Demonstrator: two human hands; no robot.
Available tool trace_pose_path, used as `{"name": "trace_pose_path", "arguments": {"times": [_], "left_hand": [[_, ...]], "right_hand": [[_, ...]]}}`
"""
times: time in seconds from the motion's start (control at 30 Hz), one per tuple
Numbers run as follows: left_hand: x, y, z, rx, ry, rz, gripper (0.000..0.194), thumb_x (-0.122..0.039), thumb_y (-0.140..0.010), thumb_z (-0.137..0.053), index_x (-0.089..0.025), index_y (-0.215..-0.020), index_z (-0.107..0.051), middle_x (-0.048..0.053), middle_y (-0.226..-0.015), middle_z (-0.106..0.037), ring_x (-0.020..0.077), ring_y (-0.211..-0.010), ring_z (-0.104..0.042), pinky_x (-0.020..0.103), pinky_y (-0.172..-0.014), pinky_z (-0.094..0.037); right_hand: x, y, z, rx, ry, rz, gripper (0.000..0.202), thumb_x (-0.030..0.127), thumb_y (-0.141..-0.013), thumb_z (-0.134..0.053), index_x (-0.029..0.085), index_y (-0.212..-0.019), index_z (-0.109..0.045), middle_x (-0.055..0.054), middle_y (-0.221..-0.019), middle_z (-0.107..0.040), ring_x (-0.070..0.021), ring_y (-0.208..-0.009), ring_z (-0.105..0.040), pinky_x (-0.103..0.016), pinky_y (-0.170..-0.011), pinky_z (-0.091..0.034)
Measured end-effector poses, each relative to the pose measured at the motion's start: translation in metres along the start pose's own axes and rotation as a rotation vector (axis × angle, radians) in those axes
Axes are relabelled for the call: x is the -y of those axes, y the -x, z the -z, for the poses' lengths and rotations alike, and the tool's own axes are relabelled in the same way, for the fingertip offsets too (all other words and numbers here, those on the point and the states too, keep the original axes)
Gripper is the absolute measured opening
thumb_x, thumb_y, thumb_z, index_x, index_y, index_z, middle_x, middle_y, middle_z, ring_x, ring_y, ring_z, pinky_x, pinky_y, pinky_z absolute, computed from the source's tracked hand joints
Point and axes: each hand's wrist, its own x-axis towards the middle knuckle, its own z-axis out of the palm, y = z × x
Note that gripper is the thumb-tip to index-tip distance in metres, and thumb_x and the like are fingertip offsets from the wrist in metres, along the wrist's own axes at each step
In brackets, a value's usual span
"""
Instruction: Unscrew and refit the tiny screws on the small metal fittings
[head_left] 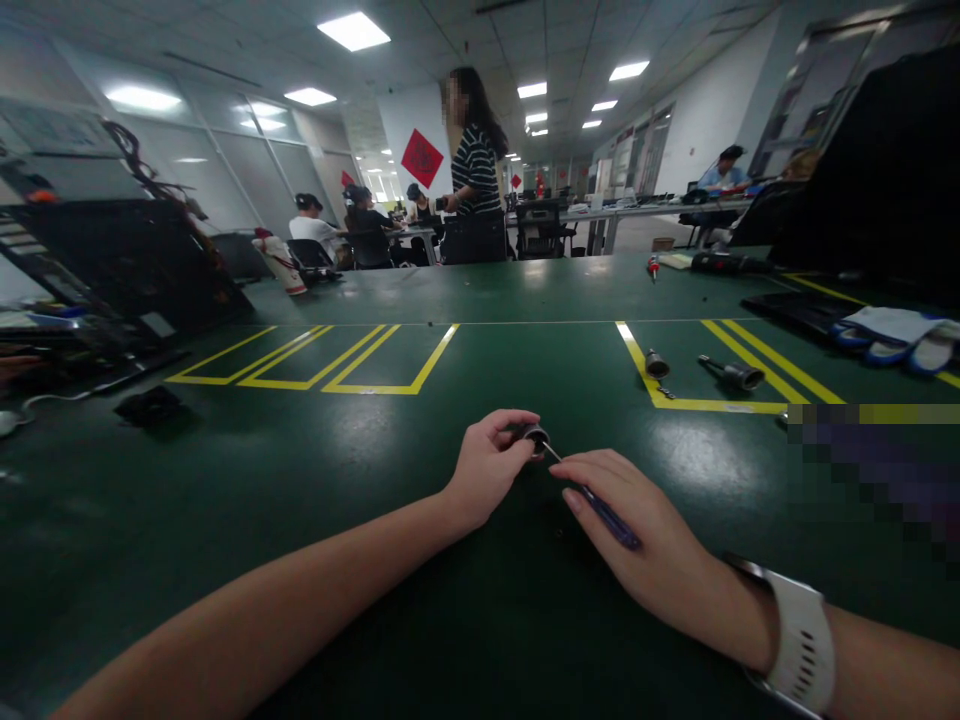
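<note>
Between the thumb and fingers of my left hand [487,465] is a small cup-shaped metal piece [537,434] that looks like a hole saw, its open mouth facing right. My right hand [626,505] is closed round a screwdriver [611,520] with a dark purple handle. The thin shaft runs to the cup's mouth; I cannot tell what its tip touches inside. A similar metal cup [656,363] lies farther right, near a short twisted bit [667,393]. Beside these is another hole saw [742,376] with a long shank.
Yellow tape marks [367,391] outline areas on the green table [375,600]. White-and-blue gloves [896,335] lie at the right, a red screwdriver [653,268] farther back. A black object [152,407] sits at left. A person in a striped top [476,165] stands beyond the table; others sit behind.
</note>
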Motion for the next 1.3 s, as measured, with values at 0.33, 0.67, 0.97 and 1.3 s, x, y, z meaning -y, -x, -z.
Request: {"name": "trace_pose_path", "arguments": {"times": [0.33, 0.67, 0.97, 1.3], "left_hand": [[0.0046, -0.0010, 0.0031, -0.004, -0.084, -0.059, 0.022, -0.019, -0.074, -0.060, -0.014, -0.095, -0.066, 0.006, -0.087, -0.069, 0.0182, -0.082, -0.067, 0.033, -0.076, -0.056], [0.0022, 0.0001, 0.0021, -0.001, -0.091, -0.059, 0.024, -0.020, -0.074, -0.061, -0.015, -0.096, -0.067, 0.007, -0.089, -0.070, 0.0190, -0.082, -0.067, 0.036, -0.078, -0.056], [0.0033, 0.0005, 0.0026, -0.005, -0.092, -0.061, 0.026, -0.021, -0.075, -0.060, -0.013, -0.100, -0.066, 0.008, -0.092, -0.070, 0.0186, -0.082, -0.068, 0.035, -0.079, -0.056], [0.0042, -0.0004, 0.0038, 0.003, -0.119, -0.069, 0.025, -0.020, -0.076, -0.059, -0.013, -0.099, -0.066, 0.007, -0.092, -0.069, 0.0185, -0.083, -0.067, 0.033, -0.075, -0.058]], "right_hand": [[0.0017, 0.0004, -0.0009, 0.033, 0.035, 0.017, 0.023, 0.013, -0.088, -0.045, 0.018, -0.107, -0.057, -0.010, -0.101, -0.063, -0.0220, -0.096, -0.058, -0.044, -0.083, -0.050], [0.0026, 0.0017, 0.0004, 0.039, 0.062, 0.021, 0.025, 0.013, -0.088, -0.044, 0.020, -0.108, -0.057, -0.011, -0.101, -0.063, -0.0232, -0.094, -0.058, -0.046, -0.080, -0.051], [0.0029, 0.0034, 0.0003, 0.042, 0.100, 0.052, 0.025, 0.013, -0.088, -0.043, 0.018, -0.109, -0.055, -0.011, -0.103, -0.062, -0.0233, -0.097, -0.057, -0.045, -0.081, -0.050], [0.0016, 0.0027, -0.0009, 0.037, 0.089, 0.067, 0.025, 0.012, -0.088, -0.044, 0.019, -0.111, -0.054, -0.009, -0.105, -0.062, -0.0222, -0.098, -0.056, -0.044, -0.083, -0.048]]}}
